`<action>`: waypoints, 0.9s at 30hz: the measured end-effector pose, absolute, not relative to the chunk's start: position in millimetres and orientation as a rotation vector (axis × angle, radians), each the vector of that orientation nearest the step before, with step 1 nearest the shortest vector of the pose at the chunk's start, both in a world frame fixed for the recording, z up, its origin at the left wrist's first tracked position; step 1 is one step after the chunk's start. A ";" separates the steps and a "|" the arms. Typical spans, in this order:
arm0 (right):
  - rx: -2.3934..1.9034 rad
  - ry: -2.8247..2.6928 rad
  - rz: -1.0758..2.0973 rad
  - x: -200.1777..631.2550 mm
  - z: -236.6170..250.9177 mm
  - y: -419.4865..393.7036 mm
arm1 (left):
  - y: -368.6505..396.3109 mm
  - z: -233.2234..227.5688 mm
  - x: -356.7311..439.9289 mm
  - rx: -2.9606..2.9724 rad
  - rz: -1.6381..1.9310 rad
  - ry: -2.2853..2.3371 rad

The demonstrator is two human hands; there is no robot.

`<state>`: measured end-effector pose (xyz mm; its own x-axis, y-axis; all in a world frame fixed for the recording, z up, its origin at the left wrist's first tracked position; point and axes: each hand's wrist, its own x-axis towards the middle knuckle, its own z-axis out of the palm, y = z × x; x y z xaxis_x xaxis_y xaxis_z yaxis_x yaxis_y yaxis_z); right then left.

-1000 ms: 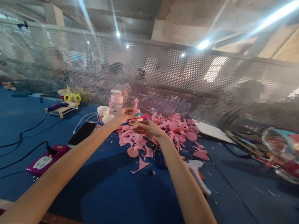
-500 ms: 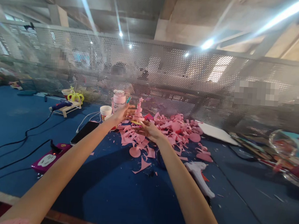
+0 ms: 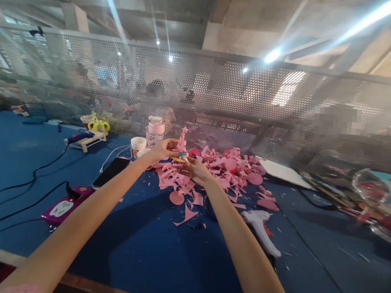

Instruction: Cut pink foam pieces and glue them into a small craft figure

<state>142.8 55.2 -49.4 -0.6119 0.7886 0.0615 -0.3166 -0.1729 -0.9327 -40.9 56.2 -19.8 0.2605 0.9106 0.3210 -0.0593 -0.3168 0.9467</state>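
Both hands meet over the pink scraps in the middle of the table, around a small pink tiered tree (image 3: 182, 139) topped with a star. My left hand (image 3: 163, 148) grips its lower part from the left. Its thumb, which has a teal tip, lies across the front. From the right, my right hand (image 3: 197, 170) pinches the base with its fingertips. A thin yellow edge (image 3: 177, 159) shows at the base between the hands; what it belongs to is hidden. Loose pink cut pieces (image 3: 227, 166) are heaped behind and beside the right hand.
A white glue gun (image 3: 261, 231) lies right of my right forearm. To the left are a black phone (image 3: 111, 173), a purple power strip (image 3: 67, 204) with cords, a paper cup (image 3: 138, 146), a pink-lidded jar (image 3: 155, 130) and a blue glue gun (image 3: 80, 137). A perforated metal screen (image 3: 219, 94) stands behind.
My left thumb, raised with its teal tip pointing up, has come down across the front of the pink tree. The right hand has barely moved.
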 end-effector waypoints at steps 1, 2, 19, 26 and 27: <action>-0.588 -1.318 1.863 142.3 -49.3 54.9 | 55.9 -18.5 -41.3 1.572 1.242 0.831; -0.596 -1.307 1.855 141.8 -49.4 54.7 | 55.5 -17.3 -41.6 1.596 1.249 0.842; -0.681 -1.291 1.739 136.2 -56.8 56.0 | 54.3 -19.1 -45.6 1.736 1.470 1.231; -0.717 -1.312 1.727 134.5 -56.7 54.0 | 62.3 -23.9 -48.6 1.736 1.479 1.236; -0.724 -1.310 1.733 134.3 -56.8 53.9 | 62.3 -23.3 -48.3 1.699 1.455 1.178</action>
<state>134.3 53.9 -56.8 -0.4930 0.8694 0.0332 -0.2694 -0.1163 -0.9560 -48.3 62.3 -23.3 0.0034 0.9007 0.4344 0.2375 -0.4227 0.8746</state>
